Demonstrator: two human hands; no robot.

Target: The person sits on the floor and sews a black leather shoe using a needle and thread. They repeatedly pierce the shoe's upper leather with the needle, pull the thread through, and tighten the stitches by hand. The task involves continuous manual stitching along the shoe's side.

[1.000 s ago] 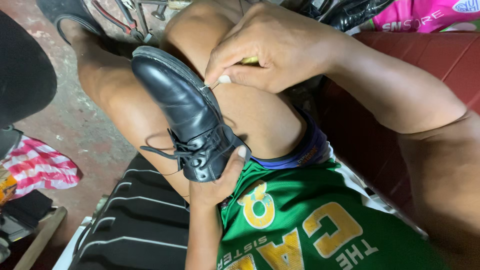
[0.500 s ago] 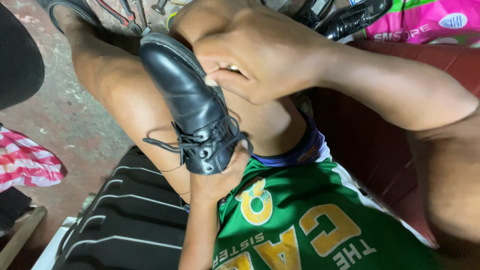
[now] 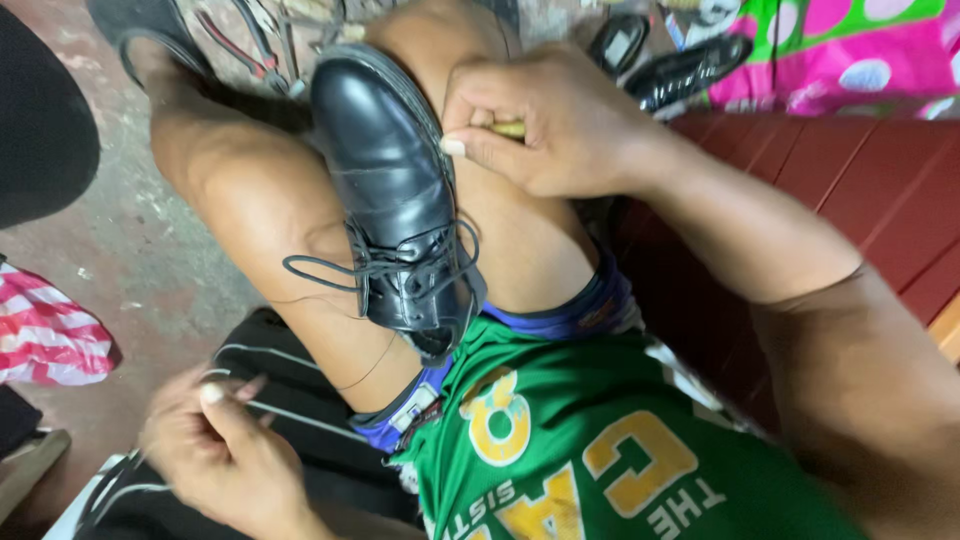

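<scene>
A black lace-up leather shoe (image 3: pixel 390 200) lies between my bare knees, toe pointing away, laces loose. My right hand (image 3: pixel 550 125) presses against the shoe's right edge near the sole, fingers closed on a small yellowish tool (image 3: pixel 508 128) that is mostly hidden in the fist. My left hand (image 3: pixel 225 455) is low at the left, blurred, with its fingers pinched together on a thin thread (image 3: pixel 370 370) that runs across my thigh from the shoe's heel end. I wear a green shirt with yellow print (image 3: pixel 600 460).
A second black shoe (image 3: pixel 690 70) lies at the top right beside pink spotted cloth (image 3: pixel 850 50). A dark red bench (image 3: pixel 860 180) runs along the right. Red-and-white striped cloth (image 3: pixel 50 335) lies on the concrete floor (image 3: pixel 150 230); black striped fabric (image 3: pixel 300 420) is below my legs.
My left hand has let go of the shoe's heel and moved down and left, drawing the thread out. My right hand stays at the shoe's edge.
</scene>
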